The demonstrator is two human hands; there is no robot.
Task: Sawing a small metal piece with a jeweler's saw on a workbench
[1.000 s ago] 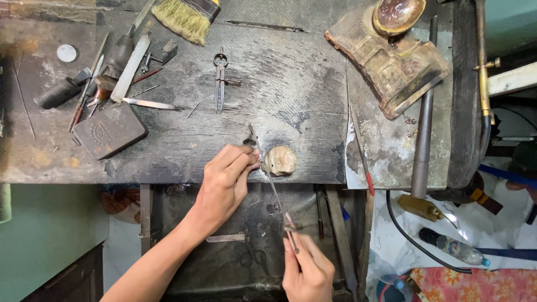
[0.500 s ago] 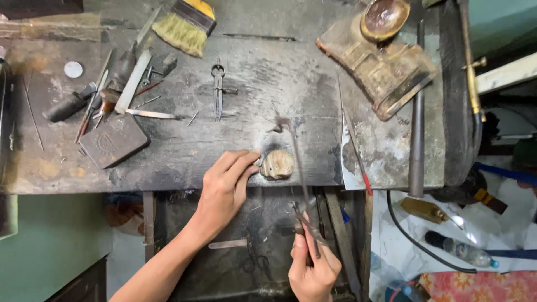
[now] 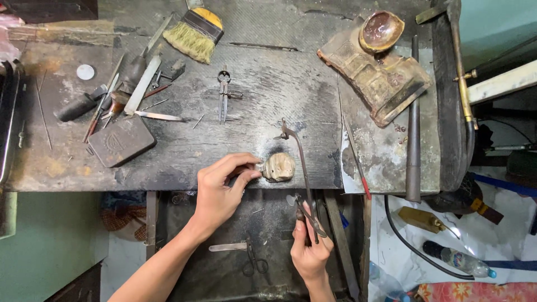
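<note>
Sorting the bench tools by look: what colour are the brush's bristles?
Pale straw yellow, on the brush, seen in the head view.

Both arms are bare from the fingers back to the frame edge, with no sleeves, gloves, rings, watch or bracelet showing. The left hand [image 3: 219, 193] has slender fingers with short nails. The right hand [image 3: 309, 254] is narrow, with an equally bare wrist behind it.

Brush [image 3: 194, 34] behind dividers [image 3: 224, 95] on bench [image 3: 268, 67]; scissors [image 3: 253, 260] below
</note>
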